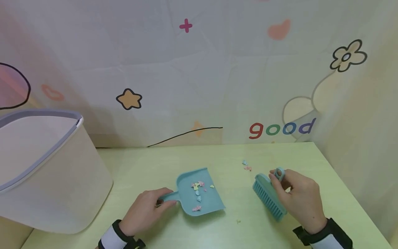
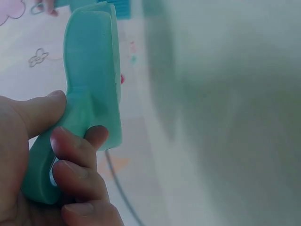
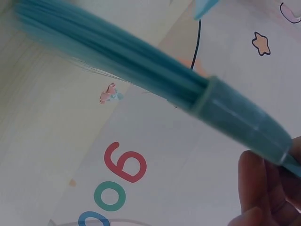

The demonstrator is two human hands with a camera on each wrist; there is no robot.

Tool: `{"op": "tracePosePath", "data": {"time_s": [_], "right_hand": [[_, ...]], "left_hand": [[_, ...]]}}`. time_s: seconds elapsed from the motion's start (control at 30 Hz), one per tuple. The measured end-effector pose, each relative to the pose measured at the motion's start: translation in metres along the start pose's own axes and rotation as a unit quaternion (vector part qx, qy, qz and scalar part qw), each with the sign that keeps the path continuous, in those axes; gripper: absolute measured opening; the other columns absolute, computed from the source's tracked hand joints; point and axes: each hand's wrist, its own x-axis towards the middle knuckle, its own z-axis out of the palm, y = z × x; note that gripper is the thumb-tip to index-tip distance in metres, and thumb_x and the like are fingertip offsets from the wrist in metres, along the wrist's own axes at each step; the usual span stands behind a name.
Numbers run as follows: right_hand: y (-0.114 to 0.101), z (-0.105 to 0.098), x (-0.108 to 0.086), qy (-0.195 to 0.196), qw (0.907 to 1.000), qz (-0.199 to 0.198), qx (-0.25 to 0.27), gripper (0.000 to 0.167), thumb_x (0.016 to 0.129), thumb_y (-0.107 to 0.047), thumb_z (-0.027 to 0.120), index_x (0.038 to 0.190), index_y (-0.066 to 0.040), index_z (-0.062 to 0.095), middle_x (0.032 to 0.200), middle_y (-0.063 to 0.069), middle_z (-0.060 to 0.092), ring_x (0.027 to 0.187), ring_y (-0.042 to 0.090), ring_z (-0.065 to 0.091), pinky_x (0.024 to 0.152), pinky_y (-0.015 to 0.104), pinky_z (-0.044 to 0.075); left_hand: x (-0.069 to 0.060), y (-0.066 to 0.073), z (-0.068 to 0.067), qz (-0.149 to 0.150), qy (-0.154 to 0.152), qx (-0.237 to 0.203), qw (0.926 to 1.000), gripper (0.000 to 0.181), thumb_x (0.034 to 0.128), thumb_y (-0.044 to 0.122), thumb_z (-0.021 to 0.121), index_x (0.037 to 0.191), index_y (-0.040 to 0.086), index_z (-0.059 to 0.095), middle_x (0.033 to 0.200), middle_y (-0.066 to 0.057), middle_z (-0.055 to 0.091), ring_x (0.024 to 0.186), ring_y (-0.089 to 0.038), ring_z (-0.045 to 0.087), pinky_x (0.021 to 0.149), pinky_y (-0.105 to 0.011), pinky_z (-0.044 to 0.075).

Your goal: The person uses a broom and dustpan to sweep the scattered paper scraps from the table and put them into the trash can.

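Note:
A light-blue dustpan [image 1: 203,200] holds several pink, yellow and blue paper scraps [image 1: 199,184]. My left hand [image 1: 147,209] grips its handle, and the left wrist view shows the fingers curled round that handle beneath the dustpan [image 2: 91,61]. To the right, my right hand [image 1: 300,195] holds a teal brush [image 1: 270,197] by its looped handle. The bristles point down and to the left. In the right wrist view the brush [image 3: 141,66] crosses the picture, with the right hand [image 3: 268,193] at its handle end.
Pink and blue scraps [image 1: 247,168] lie on the table [image 1: 155,162] beyond the brush, and a small yellowish scrap [image 1: 238,221] lies nearer. A white bin [image 1: 59,180] with a lavender rim stands at the left. Behind hangs a printed cloth [image 1: 199,79].

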Motion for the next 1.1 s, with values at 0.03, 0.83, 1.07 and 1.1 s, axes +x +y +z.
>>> {"op": "tracePosePath", "data": {"time_s": [0.03, 0.83, 1.07, 1.1], "right_hand": [[0.0, 0.0, 0.0, 0.0, 1.0, 0.0, 0.001, 0.01, 0.08, -0.006, 0.085, 0.082, -0.008, 0.076, 0.073, -0.001, 0.074, 0.054, -0.003, 0.048, 0.052, 0.013, 0.04], [0.002, 0.0, -0.007, 0.007, 0.9999, 0.004, 0.008, 0.011, 0.08, -0.004, 0.084, 0.083, -0.009, 0.076, 0.069, -0.003, 0.073, 0.053, -0.006, 0.049, 0.05, 0.013, 0.038], [0.003, 0.0, -0.005, 0.003, 1.0, 0.008, 0.004, 0.011, 0.08, -0.005, 0.085, 0.083, -0.009, 0.075, 0.071, -0.002, 0.073, 0.054, -0.006, 0.048, 0.051, 0.012, 0.039], [0.003, 0.0, -0.005, 0.003, 1.0, 0.008, 0.005, 0.011, 0.08, -0.005, 0.085, 0.083, -0.009, 0.075, 0.071, -0.002, 0.073, 0.054, -0.006, 0.048, 0.051, 0.012, 0.039]], "left_hand": [[-0.001, 0.001, -0.004, -0.003, 0.006, -0.001, 1.0, 0.012, 0.0967, 0.039, 0.072, 0.107, 0.034, 0.073, 0.083, 0.021, 0.064, 0.07, 0.001, 0.056, 0.062, -0.02, 0.045], [-0.052, 0.04, -0.175, 0.08, 0.263, 0.194, 0.9416, 0.031, 0.0877, 0.021, 0.084, 0.117, 0.017, 0.074, 0.078, 0.004, 0.07, 0.06, 0.002, 0.044, 0.054, -0.016, 0.033], [-0.055, 0.04, -0.217, 0.058, 0.338, 0.17, 0.9238, 0.029, 0.0914, 0.017, 0.081, 0.116, 0.004, 0.075, 0.087, -0.011, 0.077, 0.072, 0.029, 0.039, 0.059, -0.003, 0.036], [-0.054, 0.037, -0.222, 0.049, 0.345, 0.149, 0.9255, 0.028, 0.0934, 0.015, 0.078, 0.118, 0.002, 0.074, 0.091, -0.003, 0.078, 0.075, 0.03, 0.038, 0.061, -0.001, 0.036]]}}
